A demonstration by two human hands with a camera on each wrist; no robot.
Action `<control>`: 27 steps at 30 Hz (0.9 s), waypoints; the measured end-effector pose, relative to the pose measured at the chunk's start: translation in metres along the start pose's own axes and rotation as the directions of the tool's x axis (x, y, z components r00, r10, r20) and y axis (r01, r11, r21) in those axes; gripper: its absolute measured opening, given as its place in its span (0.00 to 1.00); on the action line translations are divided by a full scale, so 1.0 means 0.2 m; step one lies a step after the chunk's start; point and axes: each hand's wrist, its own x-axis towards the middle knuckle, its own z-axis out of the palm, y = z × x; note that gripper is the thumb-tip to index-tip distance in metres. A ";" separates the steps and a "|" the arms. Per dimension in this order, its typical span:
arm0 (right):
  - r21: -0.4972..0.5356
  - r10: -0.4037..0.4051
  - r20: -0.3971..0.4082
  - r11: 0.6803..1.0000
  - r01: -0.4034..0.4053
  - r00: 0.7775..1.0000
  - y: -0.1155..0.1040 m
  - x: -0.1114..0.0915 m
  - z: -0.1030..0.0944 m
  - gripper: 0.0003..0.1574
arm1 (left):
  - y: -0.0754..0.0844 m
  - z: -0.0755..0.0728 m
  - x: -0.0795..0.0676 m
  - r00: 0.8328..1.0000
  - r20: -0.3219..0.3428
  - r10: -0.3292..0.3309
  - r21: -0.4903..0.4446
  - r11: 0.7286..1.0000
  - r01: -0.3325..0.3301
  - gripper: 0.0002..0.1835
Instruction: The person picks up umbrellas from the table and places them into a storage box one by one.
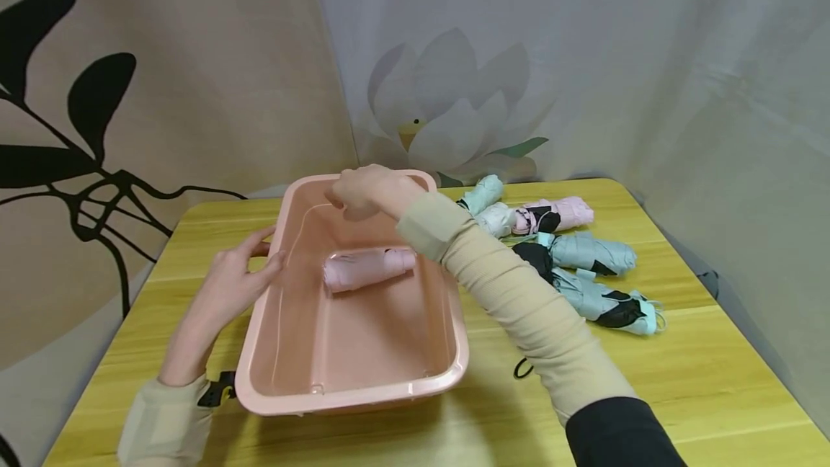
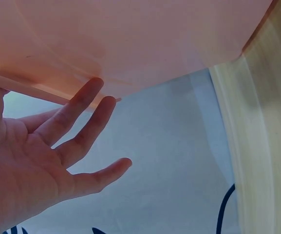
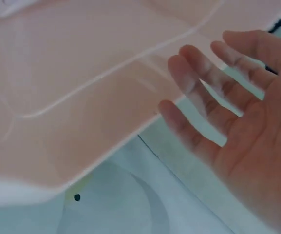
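Observation:
A pink plastic basin (image 1: 376, 337) stands in front of me, its inside facing up toward the head view. Inside it lies a folded pale pink umbrella (image 1: 366, 269). My left hand (image 1: 236, 279) holds the basin's left rim, thumb over the edge. In the left wrist view, some of that hand's fingers (image 2: 89, 124) reach the outer wall while the little finger sticks out free. Over the basin's far end is my right hand (image 1: 369, 189); the right wrist view shows its fingers (image 3: 203, 97) loosely extended near the rim, nothing held in them.
Several folded umbrellas lie on the wooden table (image 1: 687, 380) to the right: a pink one (image 1: 567, 213), a white one (image 1: 496, 220) and light blue ones (image 1: 593, 252). A small black loop (image 1: 522, 369) lies nearby. A printed curtain (image 1: 583, 92) hangs behind the table.

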 end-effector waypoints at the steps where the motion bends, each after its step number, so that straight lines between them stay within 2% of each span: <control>1: 0.000 0.000 -0.007 1.000 0.000 1.000 0.01 -0.02 -0.01 0.16 | 0.00 0.00 0.00 1.000 0.001 -0.002 0.000 1.000 0.002 0.29; 8: 0.077 -0.008 -0.081 0.997 0.015 0.997 0.10 -0.15 -0.05 0.18 | 0.00 0.00 0.00 1.000 0.007 -0.006 -0.007 1.000 0.006 0.29; 13: 0.140 -0.023 -0.201 0.989 0.052 0.979 0.24 -0.25 -0.02 0.18 | 0.00 0.00 -0.01 1.000 0.012 -0.014 -0.011 1.000 0.014 0.29; 20: 0.256 0.040 -0.376 0.965 0.063 0.926 0.44 -0.37 0.13 0.14 | 0.01 0.00 0.00 1.000 0.012 -0.022 -0.012 1.000 0.022 0.30; 24: 0.284 0.088 -0.439 0.958 0.045 0.894 0.52 -0.42 0.24 0.15 | 0.00 0.00 0.00 0.999 0.021 -0.028 -0.014 1.000 0.028 0.30; 27: 0.285 0.112 -0.465 0.958 0.029 0.878 0.58 -0.44 0.33 0.18 | 0.00 0.01 0.00 0.999 0.026 -0.032 -0.017 0.999 0.032 0.30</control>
